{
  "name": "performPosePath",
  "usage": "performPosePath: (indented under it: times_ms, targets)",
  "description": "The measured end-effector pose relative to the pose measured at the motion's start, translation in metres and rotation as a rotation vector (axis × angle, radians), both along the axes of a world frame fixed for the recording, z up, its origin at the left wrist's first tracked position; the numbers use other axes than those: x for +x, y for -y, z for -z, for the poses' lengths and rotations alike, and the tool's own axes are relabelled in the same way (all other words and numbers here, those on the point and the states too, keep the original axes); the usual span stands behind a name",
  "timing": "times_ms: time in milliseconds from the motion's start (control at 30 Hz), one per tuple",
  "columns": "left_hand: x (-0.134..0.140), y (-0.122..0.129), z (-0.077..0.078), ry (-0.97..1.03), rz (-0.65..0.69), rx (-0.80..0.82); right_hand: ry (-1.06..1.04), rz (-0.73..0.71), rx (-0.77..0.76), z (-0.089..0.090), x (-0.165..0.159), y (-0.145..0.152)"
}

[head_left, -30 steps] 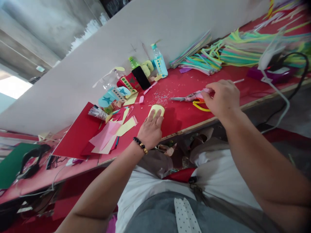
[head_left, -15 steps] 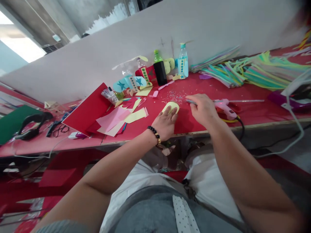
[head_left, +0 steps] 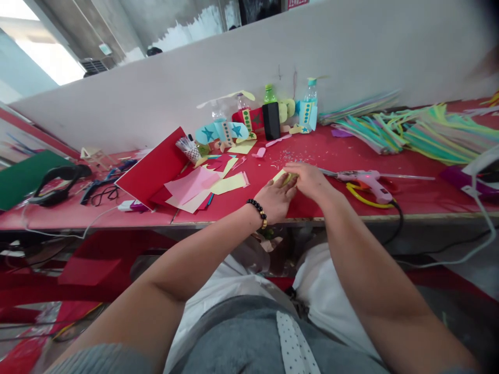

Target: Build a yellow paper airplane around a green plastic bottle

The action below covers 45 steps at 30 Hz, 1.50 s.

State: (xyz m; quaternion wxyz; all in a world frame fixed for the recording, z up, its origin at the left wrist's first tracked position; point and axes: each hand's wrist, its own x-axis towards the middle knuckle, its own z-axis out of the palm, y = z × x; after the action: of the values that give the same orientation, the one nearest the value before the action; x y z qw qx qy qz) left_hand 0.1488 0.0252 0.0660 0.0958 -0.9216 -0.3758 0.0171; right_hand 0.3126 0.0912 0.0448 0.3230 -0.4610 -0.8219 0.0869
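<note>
A rounded pale yellow paper piece (head_left: 281, 175) lies on the red table under my hands, mostly covered by them. My left hand (head_left: 277, 197), with a black-beaded bracelet at the wrist, rests flat on it with fingers apart. My right hand (head_left: 310, 181) meets it at the right end, its fingers together and curled over the edge; the thumb is hidden. To the right of that hand lies a grey metal tool (head_left: 328, 172), its kind unclear. It reaches toward a pink glue gun (head_left: 366, 182) with a lit red light and a glue stick in its back.
Yellow and pink paper sheets (head_left: 191, 187) lie left, before a leaning red board (head_left: 152, 169). Decorated plastic bottles (head_left: 309, 106) and a black phone (head_left: 271, 120) stand along the wall. Colourful strips (head_left: 421, 130) are heaped right. Small scraps (head_left: 292, 155) lie beyond my hands.
My right hand has moved left, off the grey metal tool, and come onto the yellow paper beside my left hand. The view has shifted, so the table's things appear further right.
</note>
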Motion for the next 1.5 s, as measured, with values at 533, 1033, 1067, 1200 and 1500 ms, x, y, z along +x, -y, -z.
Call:
performPosePath:
  times_ms: [533, 1033, 1067, 1200, 1500]
  targets:
    - [-0.010, -0.005, 0.001, 0.022, 0.077, 0.013, 0.034, 0.070, -0.021, -0.007, -0.004, 0.006]
    - [-0.033, -0.022, 0.002, 0.046, 0.242, 0.021, 0.238, -0.032, -0.056, -0.029, 0.005, -0.003]
    - [-0.036, -0.025, 0.001, 0.049, 0.265, 0.009, 0.262, -0.070, -0.072, -0.034, 0.006, -0.006]
    - [-0.048, -0.036, -0.003, 0.056, 0.321, -0.038, 0.383, -0.233, -0.183, -0.057, 0.010, -0.030]
    - [-0.058, -0.047, -0.006, 0.154, 0.345, -0.115, 0.343, -0.536, -0.437, -0.063, 0.014, -0.067]
